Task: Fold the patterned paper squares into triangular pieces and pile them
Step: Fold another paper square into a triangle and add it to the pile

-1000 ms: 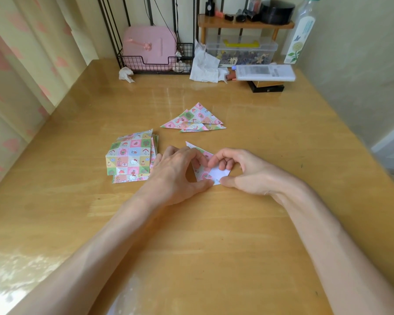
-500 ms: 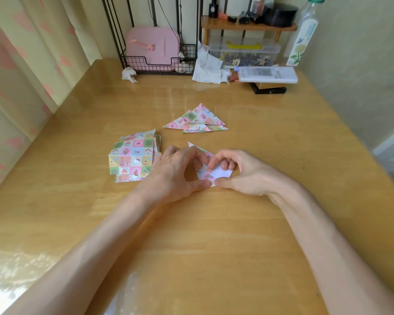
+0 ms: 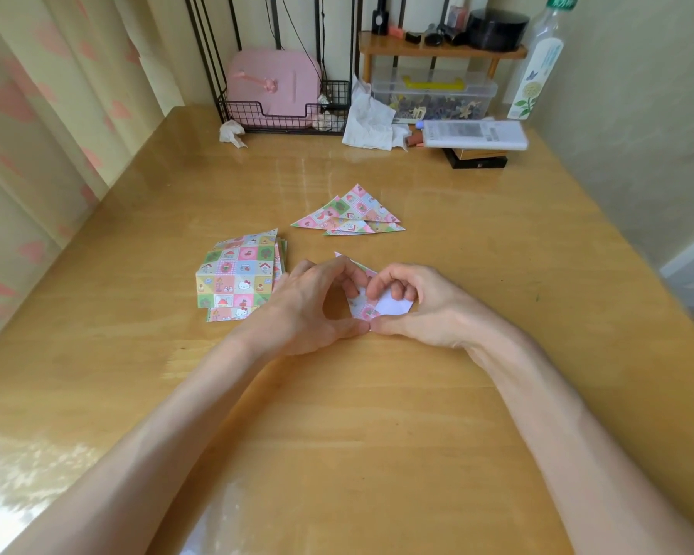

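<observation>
On the glossy yellow wooden table [image 3: 377, 434], the left hand [image 3: 305, 310] and right hand [image 3: 421, 310] meet thumb to thumb, curled fingers pinching the half-folded patterned paper square [image 3: 381, 306] between them. The stack of flat patterned squares [image 3: 239, 276] lies just left of the left hand, and the pile of folded triangles [image 3: 351, 214] lies beyond both. On this slick surface the sheet may slide, misaligning the edges and leaving a crooked crease.

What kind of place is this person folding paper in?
Likely a home desk, perhaps in a bedroom: heart-print curtains, a cluttered small shelf, and a pink case in a wire rack.
</observation>
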Demonstrator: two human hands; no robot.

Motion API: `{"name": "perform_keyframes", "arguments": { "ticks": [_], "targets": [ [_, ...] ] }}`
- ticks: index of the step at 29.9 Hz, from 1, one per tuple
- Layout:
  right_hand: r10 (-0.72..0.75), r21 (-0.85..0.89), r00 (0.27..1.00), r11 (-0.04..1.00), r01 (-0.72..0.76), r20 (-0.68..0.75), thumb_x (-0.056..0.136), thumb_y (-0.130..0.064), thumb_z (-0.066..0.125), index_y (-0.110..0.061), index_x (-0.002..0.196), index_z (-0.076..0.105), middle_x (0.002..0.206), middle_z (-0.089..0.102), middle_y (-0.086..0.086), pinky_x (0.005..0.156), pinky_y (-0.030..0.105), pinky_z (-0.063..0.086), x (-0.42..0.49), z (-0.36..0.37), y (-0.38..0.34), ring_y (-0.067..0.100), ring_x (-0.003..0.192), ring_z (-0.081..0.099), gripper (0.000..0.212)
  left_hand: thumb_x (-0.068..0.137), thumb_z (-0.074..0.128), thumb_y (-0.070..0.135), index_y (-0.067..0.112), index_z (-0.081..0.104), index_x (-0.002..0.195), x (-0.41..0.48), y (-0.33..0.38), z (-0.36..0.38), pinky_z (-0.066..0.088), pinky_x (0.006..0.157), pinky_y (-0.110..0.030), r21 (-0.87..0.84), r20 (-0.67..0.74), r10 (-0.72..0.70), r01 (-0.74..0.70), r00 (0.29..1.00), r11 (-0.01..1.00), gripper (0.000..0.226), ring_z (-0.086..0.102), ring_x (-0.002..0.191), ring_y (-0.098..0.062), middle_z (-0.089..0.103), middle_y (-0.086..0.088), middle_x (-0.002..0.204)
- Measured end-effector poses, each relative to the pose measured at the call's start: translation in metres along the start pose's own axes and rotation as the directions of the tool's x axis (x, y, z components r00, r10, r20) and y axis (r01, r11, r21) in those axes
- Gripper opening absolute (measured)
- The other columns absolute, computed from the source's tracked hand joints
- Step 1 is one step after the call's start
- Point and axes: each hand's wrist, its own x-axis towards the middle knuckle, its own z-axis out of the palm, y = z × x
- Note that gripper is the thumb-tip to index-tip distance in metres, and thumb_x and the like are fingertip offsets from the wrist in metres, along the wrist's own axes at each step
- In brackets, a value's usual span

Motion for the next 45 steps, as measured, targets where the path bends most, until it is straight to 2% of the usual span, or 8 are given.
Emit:
{"name": "perform_keyframes", "arguments": {
  "ticks": [3,6,11,22,27,32,39,45],
  "targets": [
    [-0.06,0.306,0.992,0.948,0.092,-0.114,0.084,-0.004,0.074,-0.024,0.094,0.074,0.086,0.061,-0.003,0.074,0.021,0.043,-0.006,-0.008,0.005,0.01,0.076,0.049,0.023,0.076,0.085,0.046,0.045,0.053,0.112,-0.001,-0.002,-0.001,0.038,0.105,-0.044,-0.019,-0.039,0.021,-0.022,0.999,1.0,0.048,0.046,0.107,-0.01,0.057,0.023,0.105],
    [-0.076,0.281,0.94,0.943,0.176,-0.334,0.083,0.006,0.065,-0.022,0.092,0.073,0.087,0.068,-0.001,0.065,0.013,0.042,-0.006,-0.015,0.012,0.009,0.075,0.056,0.031,0.075,0.085,0.046,0.049,0.049,0.112,-0.001,-0.001,-0.003,0.033,0.107,-0.041,0.036,-0.042,0.024,-0.023,0.999,0.999,0.052,0.046,0.112,-0.011,0.052,0.019,0.111],
    [-0.114,-0.003,0.977,0.993,0.115,-0.179,0.078,0.003,0.062,-0.042,0.114,0.067,0.12,0.059,-0.015,0.081,0.01,0.037,-0.008,-0.018,0.023,0.0,0.112,0.053,0.058,0.074,0.085,0.049,0.051,0.048,0.114,-0.001,-0.006,-0.002,0.038,0.108,-0.043,-0.014,-0.054,0.036,-0.036,0.998,0.999,0.055,0.05,0.109,-0.009,0.052,0.017,0.113],
    [-0.185,0.163,0.976,0.966,0.202,-0.115,0.077,0.004,0.066,-0.04,0.113,0.067,0.122,0.06,-0.003,0.055,0.014,0.039,-0.009,-0.008,0.015,0.008,0.09,0.067,0.057,0.067,0.069,0.078,0.037,0.053,0.131,-0.004,0.003,0.01,0.05,0.088,-0.028,-0.074,-0.2,0.041,-0.057,0.979,0.996,0.078,0.057,0.098,-0.002,0.059,0.014,0.11],
    [-0.215,0.204,0.975,0.954,0.221,-0.051,0.078,0.003,0.066,-0.038,0.112,0.065,0.125,0.06,-0.006,0.062,0.024,0.046,-0.014,-0.008,0.01,0.01,0.095,0.068,0.053,0.074,0.084,0.053,0.028,0.049,0.141,-0.005,0.005,0.02,0.048,0.087,-0.035,0.097,-0.277,0.095,-0.071,0.956,0.993,0.079,0.057,0.107,-0.021,0.059,0.004,0.114],
    [-0.277,-0.1,0.961,0.955,0.278,0.025,0.075,-0.015,0.077,-0.04,0.104,0.062,0.108,0.058,-0.014,0.082,0.01,0.035,-0.028,-0.022,0.013,0.007,0.11,0.052,0.041,0.085,0.062,0.059,0.018,0.054,0.143,-0.004,0.007,0.021,0.035,0.078,-0.03,0.227,-0.301,0.139,-0.071,0.943,0.971,0.071,0.058,0.104,-0.028,0.065,-0.003,0.108],
    [-0.358,-0.236,0.932,0.911,0.338,-0.046,0.081,-0.021,0.079,-0.04,0.104,0.072,0.105,0.056,-0.019,0.095,0.01,0.034,-0.03,-0.022,0.015,0.005,0.11,0.048,0.031,0.103,0.052,0.044,0.02,0.05,0.149,-0.006,0.012,0.015,0.044,0.081,-0.035,0.108,-0.306,0.111,-0.081,0.946,0.991,0.053,0.058,0.109,-0.024,0.072,0.005,0.108],
    [-0.411,-0.26,0.906,0.89,0.375,-0.102,0.083,-0.028,0.082,-0.036,0.088,0.078,0.097,0.062,-0.017,0.095,0.025,0.044,-0.029,-0.022,0.016,0.008,0.1,0.054,0.01,0.103,0.047,0.026,0.025,0.044,0.154,-0.005,0.011,0.013,0.029,0.06,-0.034,0.082,-0.288,0.082,-0.06,0.954,0.995,0.051,0.046,0.069,-0.02,0.036,0.0,0.063]
  ]
}}
